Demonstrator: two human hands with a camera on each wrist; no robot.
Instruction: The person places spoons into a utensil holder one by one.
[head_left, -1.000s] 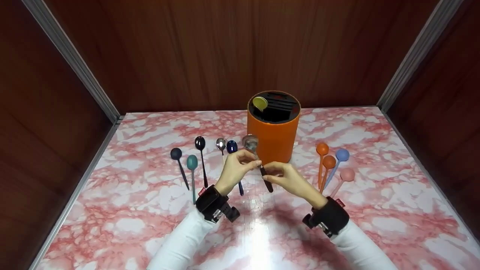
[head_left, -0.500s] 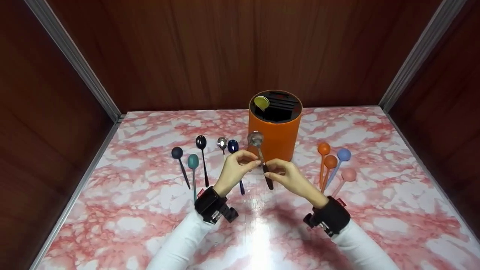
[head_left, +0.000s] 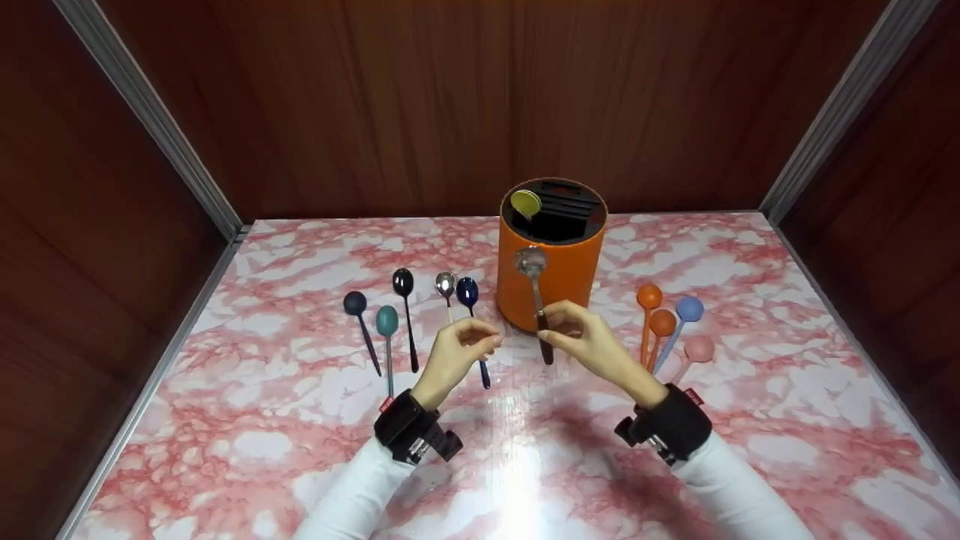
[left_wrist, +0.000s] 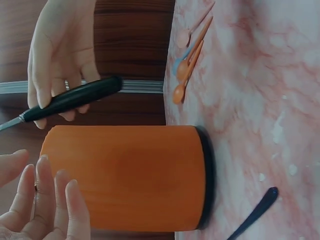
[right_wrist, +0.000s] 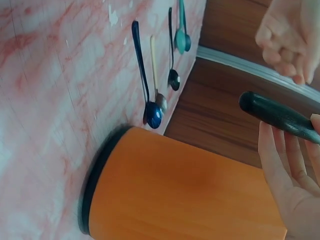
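My right hand pinches the dark handle of a metal spoon between thumb and fingers. The spoon's bowl points up and away, in front of the orange cylinder holder. In the right wrist view the dark handle lies across the fingertips. To the left, my left hand holds nothing, its fingers loosely bent, apart from the spoon. It hovers over a blue spoon and a silver spoon lying on the table. A yellow-green round-ended piece sticks out of the holder's black top.
Left on the pink marbled table lie a black spoon, a teal spoon and a dark navy spoon. At right lie orange spoons, a light blue spoon and a pink spoon. Wooden walls surround the table.
My left hand has let go of the metal spoon and drawn back leftward. The right hand has raised the spoon and moved it slightly right, nearer the holder.
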